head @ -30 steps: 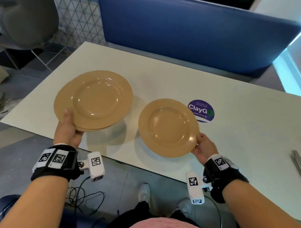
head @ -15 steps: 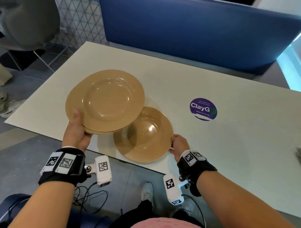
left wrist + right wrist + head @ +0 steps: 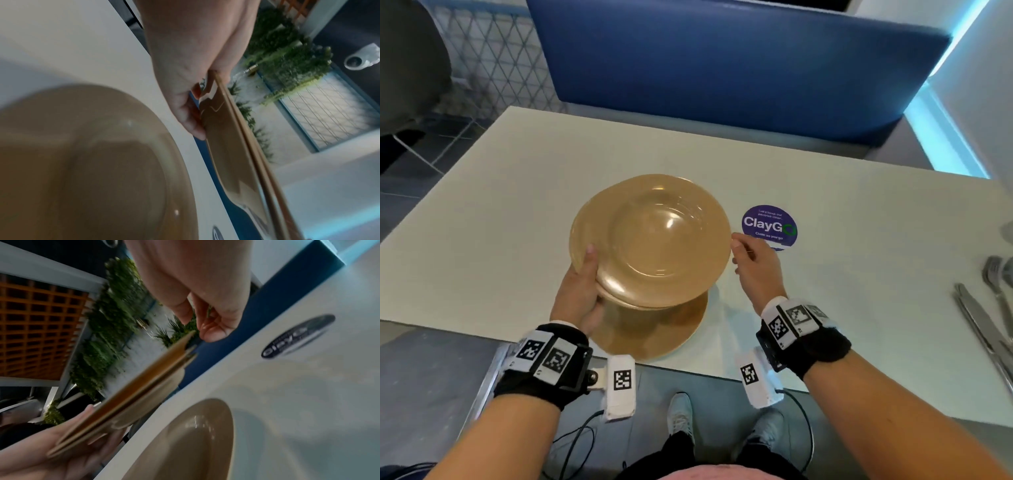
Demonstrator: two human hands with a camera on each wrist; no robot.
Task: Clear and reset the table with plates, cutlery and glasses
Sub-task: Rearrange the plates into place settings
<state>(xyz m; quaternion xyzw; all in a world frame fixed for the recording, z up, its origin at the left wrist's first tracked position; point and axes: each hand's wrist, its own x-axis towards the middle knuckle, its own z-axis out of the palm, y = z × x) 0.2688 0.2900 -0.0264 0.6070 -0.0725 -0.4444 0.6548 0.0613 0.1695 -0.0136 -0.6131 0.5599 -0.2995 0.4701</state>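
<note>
My left hand [image 3: 585, 274] grips a stack of two tan plates [image 3: 654, 240] by the left rim, thumb on top, and holds it tilted just above the table. Under the stack a third tan plate [image 3: 661, 332] lies flat on the white table [image 3: 517, 205] at its front edge. My right hand [image 3: 739, 250] hovers at the stack's right rim with loosely curled fingers and holds nothing. In the left wrist view my left hand [image 3: 193, 81] pinches the stack [image 3: 232, 162] over the lying plate [image 3: 92, 162]. The right wrist view shows my right hand [image 3: 205, 313] beside the stack's edge [image 3: 133, 394].
A round purple ClayGo sticker [image 3: 769, 226] is on the table right of the plates. Knives and forks [image 3: 983, 318] lie at the right edge. A blue bench back [image 3: 722, 68] runs along the far side, and a grey chair [image 3: 407, 68] stands far left.
My right hand slid the single plate left to the table's front edge and let go of it. My left hand carried the stack right, over that plate. My right hand rose to the stack's right rim.
</note>
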